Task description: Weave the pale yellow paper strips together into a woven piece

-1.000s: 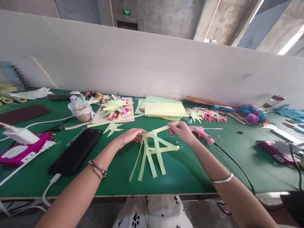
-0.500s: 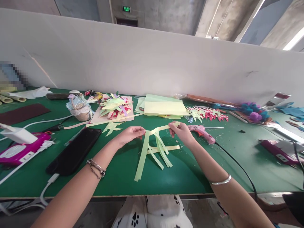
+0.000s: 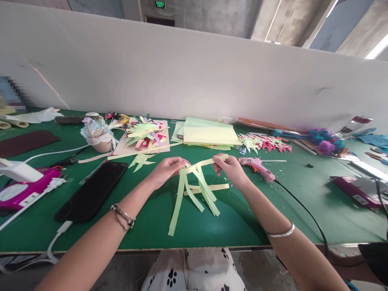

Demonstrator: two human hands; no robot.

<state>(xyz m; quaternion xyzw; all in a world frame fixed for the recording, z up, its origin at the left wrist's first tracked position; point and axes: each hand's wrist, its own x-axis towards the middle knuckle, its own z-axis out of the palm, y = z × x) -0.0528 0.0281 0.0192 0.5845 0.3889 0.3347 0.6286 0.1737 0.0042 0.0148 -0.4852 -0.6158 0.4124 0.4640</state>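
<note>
Between my two hands a pale yellow paper strip (image 3: 203, 163) is stretched above the green table. Light green paper strips (image 3: 176, 206) hang down from it, looped or folded over it. My left hand (image 3: 169, 169) pinches the left end, where a green strip meets the yellow one. My right hand (image 3: 227, 165) grips the yellow strip near its right end, whose tip pokes out past the fingers. Beneath, another yellow strip (image 3: 220, 186) lies on the table, partly hidden by the hanging ones. A pink glue gun (image 3: 260, 166) rests just right of my right hand.
Behind my hands lie yellow and green paper sheets (image 3: 209, 135), a pile of cut strips (image 3: 147, 135) and a red-and-green woven strip (image 3: 269, 142). A black phone (image 3: 93, 192) with a cable and a pink power strip (image 3: 33, 190) sit at left. A small basket (image 3: 101, 137) stands further back.
My left hand has shifted slightly along the yellow strip, and the hanging green strips have swung a little left. The view has tilted slightly down. Both hands keep their hold.
</note>
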